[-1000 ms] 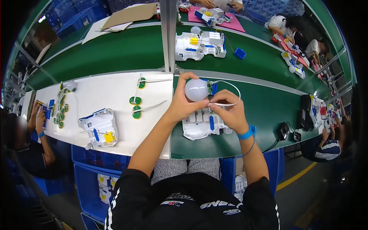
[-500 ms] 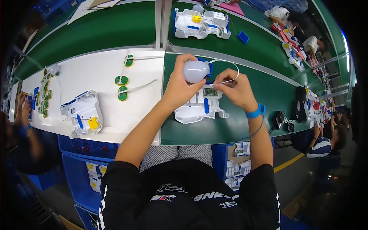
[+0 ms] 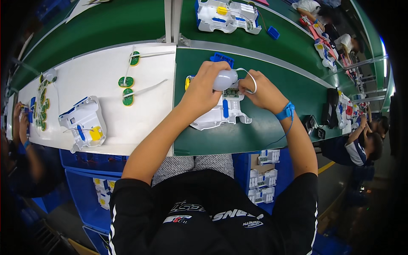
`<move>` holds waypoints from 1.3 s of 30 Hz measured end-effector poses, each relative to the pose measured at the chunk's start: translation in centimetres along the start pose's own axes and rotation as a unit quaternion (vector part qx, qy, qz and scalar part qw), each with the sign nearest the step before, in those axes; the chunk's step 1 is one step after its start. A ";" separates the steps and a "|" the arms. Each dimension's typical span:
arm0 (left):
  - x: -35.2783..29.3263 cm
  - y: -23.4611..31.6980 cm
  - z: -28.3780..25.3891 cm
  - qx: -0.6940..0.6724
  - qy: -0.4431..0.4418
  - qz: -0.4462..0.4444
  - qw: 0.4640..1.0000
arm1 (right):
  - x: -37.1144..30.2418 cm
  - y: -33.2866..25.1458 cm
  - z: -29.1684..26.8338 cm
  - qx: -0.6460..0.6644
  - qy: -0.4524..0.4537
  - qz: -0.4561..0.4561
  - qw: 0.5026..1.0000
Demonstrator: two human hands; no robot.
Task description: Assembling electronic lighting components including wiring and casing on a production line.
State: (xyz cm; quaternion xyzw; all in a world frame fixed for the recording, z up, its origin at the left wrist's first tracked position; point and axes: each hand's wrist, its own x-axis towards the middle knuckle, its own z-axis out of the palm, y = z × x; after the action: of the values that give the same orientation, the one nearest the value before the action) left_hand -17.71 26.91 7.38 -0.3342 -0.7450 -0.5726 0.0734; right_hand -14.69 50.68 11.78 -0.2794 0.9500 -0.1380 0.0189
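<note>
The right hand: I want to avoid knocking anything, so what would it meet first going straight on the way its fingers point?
Probably the white globe held in the left hand, just ahead of the right hand; depth is unclear, so the green circuit board could come first.

I see a green bench (image 3: 265, 134) with a metal post (image 3: 173, 19) at its back edge. Below, I make out blue bins (image 3: 78, 191) and grey floor (image 3: 331, 182) with a yellow line (image 3: 326, 166); a light (image 3: 385, 67) glows far right.
</note>
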 end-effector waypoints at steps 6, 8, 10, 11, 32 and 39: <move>0.0 -0.2 0.1 0.005 0.001 0.006 1.000 | 0.2 0.4 0.7 -0.012 0.003 -0.012 1.000; 0.0 -0.3 -0.1 0.008 -0.001 0.014 1.000 | 0.6 0.2 0.6 -0.006 -0.001 -0.017 1.000; 0.0 -0.3 0.1 0.004 0.001 0.021 1.000 | 0.6 0.2 0.4 -0.004 -0.004 -0.018 1.000; 0.0 -0.3 0.2 0.003 0.004 0.029 1.000 | 0.5 0.4 0.3 0.006 -0.001 -0.021 1.000; -0.1 -0.5 0.3 -0.003 -0.001 0.017 1.000 | 0.9 0.5 -0.1 0.041 -0.020 -0.015 0.999; -0.1 -0.7 0.3 0.002 0.000 0.034 0.999 | 0.8 0.6 0.5 -0.001 -0.017 -0.025 1.000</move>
State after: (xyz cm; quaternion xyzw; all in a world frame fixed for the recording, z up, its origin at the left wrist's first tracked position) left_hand -17.97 27.11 6.70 -0.3591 -0.7343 -0.5684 0.0935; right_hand -15.60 50.66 11.19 -0.3052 0.9424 -0.1331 0.0317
